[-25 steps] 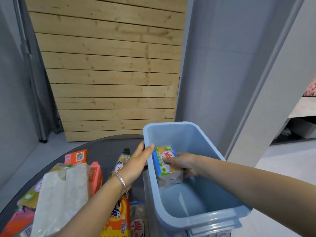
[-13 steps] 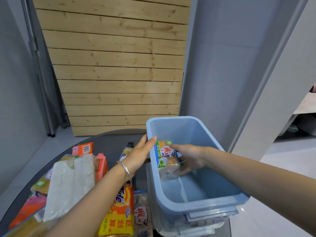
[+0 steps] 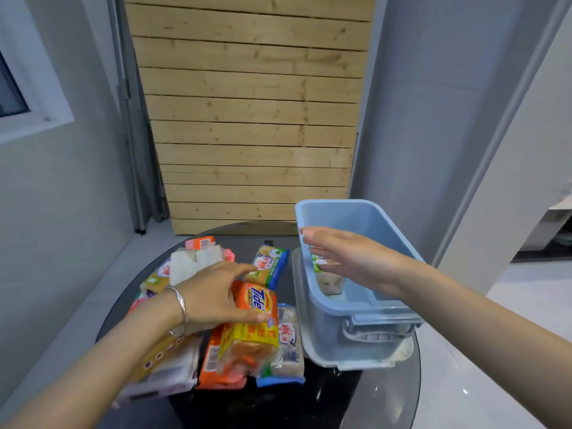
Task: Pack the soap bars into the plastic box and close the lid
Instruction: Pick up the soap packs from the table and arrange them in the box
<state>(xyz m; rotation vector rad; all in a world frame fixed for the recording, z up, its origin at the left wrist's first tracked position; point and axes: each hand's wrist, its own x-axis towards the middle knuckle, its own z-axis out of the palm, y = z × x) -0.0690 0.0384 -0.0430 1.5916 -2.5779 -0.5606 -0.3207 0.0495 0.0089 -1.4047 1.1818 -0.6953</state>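
1. Blue plastic box (image 3: 365,320) at 3 o'clock on the round table (image 3: 387,394), holding one wrapped soap bar (image 3: 329,275) upright.
2. Right hand (image 3: 349,258) hovers above it, fingers spread, empty.
3. Left hand (image 3: 213,294) rests spread on the soap pile (image 3: 247,329) at 9 o'clock.

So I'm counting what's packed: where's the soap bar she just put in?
Inside the blue box, against its left wall, below the right hand.

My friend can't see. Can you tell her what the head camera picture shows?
A left hand reaches onto a pile of wrapped soap bars on a round dark table. The right hand, open and empty, hovers over a blue box with one soap bar inside.
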